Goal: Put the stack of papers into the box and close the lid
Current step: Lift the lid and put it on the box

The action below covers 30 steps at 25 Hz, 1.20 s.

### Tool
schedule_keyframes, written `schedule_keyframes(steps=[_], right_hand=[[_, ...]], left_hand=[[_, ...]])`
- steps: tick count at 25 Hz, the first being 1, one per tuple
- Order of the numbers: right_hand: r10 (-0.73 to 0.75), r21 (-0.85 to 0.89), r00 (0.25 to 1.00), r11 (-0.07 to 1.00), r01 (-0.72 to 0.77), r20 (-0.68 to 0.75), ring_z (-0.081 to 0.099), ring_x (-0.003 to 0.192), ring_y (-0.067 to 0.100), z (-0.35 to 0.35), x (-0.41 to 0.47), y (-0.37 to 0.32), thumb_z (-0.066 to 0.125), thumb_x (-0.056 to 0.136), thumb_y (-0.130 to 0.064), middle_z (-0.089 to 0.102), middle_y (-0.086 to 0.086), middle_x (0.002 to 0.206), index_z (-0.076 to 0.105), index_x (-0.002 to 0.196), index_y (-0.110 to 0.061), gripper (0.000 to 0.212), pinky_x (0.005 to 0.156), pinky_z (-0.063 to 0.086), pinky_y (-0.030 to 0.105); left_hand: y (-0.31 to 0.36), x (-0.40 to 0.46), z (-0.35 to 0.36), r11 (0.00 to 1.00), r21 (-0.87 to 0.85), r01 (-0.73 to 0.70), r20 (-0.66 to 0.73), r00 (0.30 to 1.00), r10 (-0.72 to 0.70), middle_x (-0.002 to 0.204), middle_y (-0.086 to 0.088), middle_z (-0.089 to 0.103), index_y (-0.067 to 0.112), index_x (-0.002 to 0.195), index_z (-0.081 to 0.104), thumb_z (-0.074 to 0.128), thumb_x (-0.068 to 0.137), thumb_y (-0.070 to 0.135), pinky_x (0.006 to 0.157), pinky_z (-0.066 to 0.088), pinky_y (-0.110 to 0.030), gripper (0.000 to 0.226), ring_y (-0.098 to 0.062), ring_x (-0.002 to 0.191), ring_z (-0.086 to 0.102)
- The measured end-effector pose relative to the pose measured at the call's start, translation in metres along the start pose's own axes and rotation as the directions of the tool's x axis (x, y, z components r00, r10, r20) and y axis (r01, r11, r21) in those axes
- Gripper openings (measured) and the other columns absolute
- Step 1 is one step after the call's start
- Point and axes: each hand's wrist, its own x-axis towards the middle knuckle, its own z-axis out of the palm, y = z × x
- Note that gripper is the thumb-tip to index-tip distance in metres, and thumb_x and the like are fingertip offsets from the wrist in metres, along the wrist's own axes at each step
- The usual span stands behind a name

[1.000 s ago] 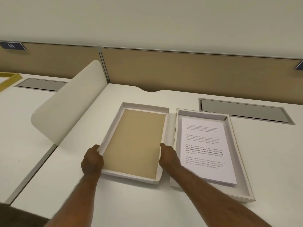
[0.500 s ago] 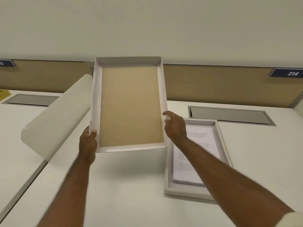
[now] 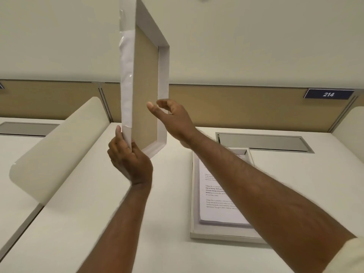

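The white lid (image 3: 144,85), with a brown cardboard inside, stands on edge in the air above the desk, its inside turned to the right. My left hand (image 3: 129,158) grips its lower left corner. My right hand (image 3: 173,119) is at the lid's right rim with fingers spread, touching it or just off it. The shallow white box (image 3: 194,231) lies on the desk at the right, under my right forearm. The stack of printed papers (image 3: 212,194) lies inside it, partly hidden by the arm.
A curved cream divider panel (image 3: 59,146) rises at the left between two desks. Grey cable flaps (image 3: 264,141) are set into the desk behind the box. A tan partition with a blue "214" tag (image 3: 328,94) runs along the back.
The lid went from flat on the desk to lifted, then turned up on edge. My right hand has loosened from its right rim. The view has shifted up and right.
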Motion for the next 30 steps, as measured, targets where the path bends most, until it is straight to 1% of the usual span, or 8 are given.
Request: schedule_keyframes(steps=[3,8,14,17,21,23,27,30], right_hand=[[0.032,0.117,0.998,0.993,-0.026,-0.047,0.058,0.117,0.012,0.012,-0.008,-0.015,0.073,0.071,-0.057,0.062,0.000,0.128,0.054,0.127,-0.015,0.072,0.099,0.050,0.032],[-0.053,-0.008,0.908,0.998,0.055,-0.416,0.056,0.064,-0.003,0.010,-0.017,-0.005,0.077,0.069,-0.030,0.055,-0.017,0.070,0.050,0.091,-0.023,0.035,0.054,0.043,0.011],[-0.044,0.021,0.877,0.998,0.062,-0.479,0.059,0.064,0.013,-0.045,-0.022,0.020,0.073,0.062,-0.016,0.058,-0.010,0.072,0.053,0.088,-0.018,0.033,0.056,0.052,0.023],[0.036,0.199,0.917,0.979,0.048,-0.398,0.067,0.076,0.023,-0.078,-0.028,0.035,0.071,0.057,-0.015,0.069,0.002,0.085,0.061,0.093,-0.011,0.038,0.067,0.059,0.037],[0.056,0.398,0.967,0.916,0.049,-0.248,0.067,0.073,0.022,-0.124,-0.039,0.056,0.063,0.058,0.000,0.071,0.004,0.082,0.066,0.088,-0.012,0.032,0.066,0.058,0.040],[0.068,0.467,0.984,0.884,0.018,-0.166,0.066,0.071,0.024,-0.144,-0.044,0.065,0.059,0.059,0.004,0.069,0.007,0.082,0.065,0.094,-0.007,0.037,0.065,0.057,0.037],[0.109,0.506,0.993,0.859,-0.077,-0.035,0.064,0.072,0.026,-0.178,-0.050,0.091,0.052,0.059,0.002,0.066,0.012,0.087,0.059,0.110,0.000,0.051,0.064,0.056,0.034],[0.159,0.506,0.985,0.856,-0.108,-0.060,0.061,0.074,0.026,-0.193,-0.049,0.118,0.050,0.061,-0.002,0.063,0.013,0.089,0.059,0.110,-0.001,0.049,0.066,0.053,0.034]], left_hand=[[0.020,-0.021,0.008,0.995,0.080,-0.053,0.008,0.999,0.053,0.120,-0.014,0.065,0.006,0.135,0.056,0.044,0.095,0.015,0.083,0.040,-0.036,0.043,-0.034,0.109,0.059],[0.040,-0.055,0.021,0.973,0.127,-0.194,0.125,0.976,0.178,0.115,-0.010,0.068,0.004,0.128,0.062,0.067,0.090,0.017,0.081,0.043,-0.039,0.041,-0.028,0.102,0.062],[0.045,-0.094,0.021,0.941,-0.096,-0.323,0.478,0.814,0.328,0.147,-0.009,0.043,0.010,0.145,0.035,0.050,0.089,0.045,0.106,0.032,-0.036,0.068,-0.022,0.135,0.039],[0.019,-0.084,0.021,0.936,-0.284,-0.208,0.490,0.807,0.329,0.144,-0.002,0.042,0.016,0.143,0.034,0.041,0.091,0.046,0.103,0.035,-0.037,0.061,-0.025,0.131,0.044],[-0.008,-0.034,0.046,0.990,-0.108,0.096,0.471,0.881,-0.034,0.139,-0.006,0.048,0.014,0.139,0.042,0.040,0.089,0.050,0.105,0.036,-0.046,0.062,-0.029,0.123,0.049],[-0.020,-0.007,0.062,0.982,0.029,0.185,0.571,0.804,-0.168,0.139,-0.008,0.052,0.014,0.138,0.046,0.042,0.088,0.053,0.107,0.038,-0.048,0.064,-0.031,0.126,0.050],[-0.028,0.020,0.080,0.837,-0.065,0.544,0.884,0.420,-0.205,0.130,-0.006,0.065,0.015,0.132,0.057,0.040,0.094,0.059,0.098,0.050,-0.044,0.060,-0.025,0.119,0.063],[-0.018,0.006,0.092,0.806,-0.094,0.584,0.900,0.397,-0.183,0.109,0.006,0.076,0.024,0.116,0.066,0.041,0.096,0.055,0.081,0.059,-0.030,0.045,-0.009,0.097,0.073]])
